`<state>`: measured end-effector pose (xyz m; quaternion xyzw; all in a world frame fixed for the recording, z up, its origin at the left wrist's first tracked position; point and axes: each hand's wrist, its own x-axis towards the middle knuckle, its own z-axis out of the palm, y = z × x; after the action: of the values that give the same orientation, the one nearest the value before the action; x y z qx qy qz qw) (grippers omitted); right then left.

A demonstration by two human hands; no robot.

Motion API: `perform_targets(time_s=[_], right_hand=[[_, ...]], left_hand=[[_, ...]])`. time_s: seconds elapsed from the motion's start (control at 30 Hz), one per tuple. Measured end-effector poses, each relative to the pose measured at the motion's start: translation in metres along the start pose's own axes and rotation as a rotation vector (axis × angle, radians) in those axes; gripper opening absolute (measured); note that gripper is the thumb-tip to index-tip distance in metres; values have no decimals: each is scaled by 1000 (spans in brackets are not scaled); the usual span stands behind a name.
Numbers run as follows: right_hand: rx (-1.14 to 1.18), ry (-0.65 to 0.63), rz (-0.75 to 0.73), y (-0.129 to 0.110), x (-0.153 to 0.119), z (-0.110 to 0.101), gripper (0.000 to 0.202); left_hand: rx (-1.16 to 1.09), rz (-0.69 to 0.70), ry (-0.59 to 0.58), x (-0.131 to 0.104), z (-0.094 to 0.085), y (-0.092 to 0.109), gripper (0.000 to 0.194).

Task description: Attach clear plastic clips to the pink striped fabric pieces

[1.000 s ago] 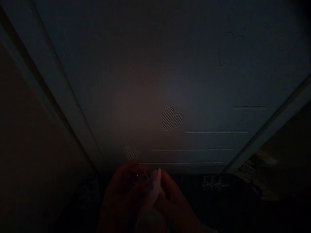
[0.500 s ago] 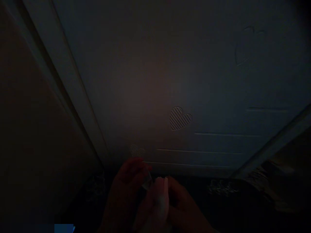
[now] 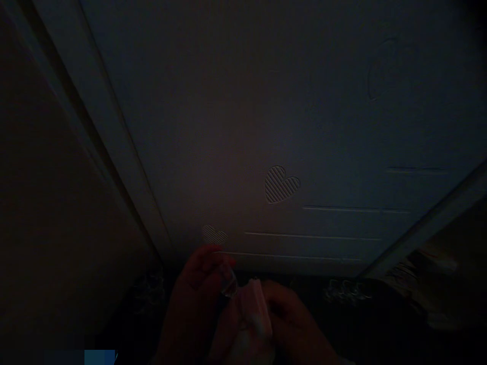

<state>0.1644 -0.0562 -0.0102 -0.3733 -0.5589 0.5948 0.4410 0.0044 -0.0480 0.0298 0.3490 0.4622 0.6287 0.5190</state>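
Note:
The scene is very dark. Low in the middle, my left hand (image 3: pixel 198 289) is closed around a small clear, shiny piece (image 3: pixel 229 284), perhaps plastic, whose kind I cannot make out. My right hand (image 3: pixel 294 317) grips a pale pink, soft-looking piece of fabric (image 3: pixel 253 312) by its right side, with the fingers bent against it. The fabric hangs between both hands, its upper edge near the clear piece. Whether the two touch is too dim to see.
A pale door-like panel (image 3: pixel 228 126) with a striped heart (image 3: pixel 280 185) and grooved lines rises ahead. Shiny wire-like shapes (image 3: pixel 346 293) lie on a dark surface at right, with similar ones (image 3: pixel 150 291) at left. Pale items (image 3: pixel 437 263) sit at far right.
The pink fabric has turned and spread slightly to the right, its edge showing more plainly. My right hand has shifted a little right; my left hand stays nearly in place.

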Motion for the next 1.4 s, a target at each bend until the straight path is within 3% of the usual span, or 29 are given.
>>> perform_targets(time_s=[0.13,0.3,0.57,0.67,0.77,0.9,1.07,1.23,1.4], right_hand=[[101,64,1,-7,7,7,3],[202,174,-42,-11,12,13,11],[87,104,-136,-9,14,8,14],[54,112,-132,-9,15,4,16],[110,214,-117,-7,16,2,20],[174,301,-124,-4,18,2,25],[185,220,-191,-3,18,2,26],[138,117,-233,-3,16,1,28],[76,137,-170,0,17,-2,30]], left_hand=[[23,44,59,0,6,2,27],[-17,45,88,-2,5,1,38],[-141,-3,77,-2,6,1,47],[-149,64,132,-4,8,5,43],[-41,137,142,-7,5,4,41],[199,164,88,-7,-2,-5,45],[543,357,-122,3,-10,-11,23],[646,653,-240,9,-8,-8,31],[677,679,-263,8,-3,-7,35]])
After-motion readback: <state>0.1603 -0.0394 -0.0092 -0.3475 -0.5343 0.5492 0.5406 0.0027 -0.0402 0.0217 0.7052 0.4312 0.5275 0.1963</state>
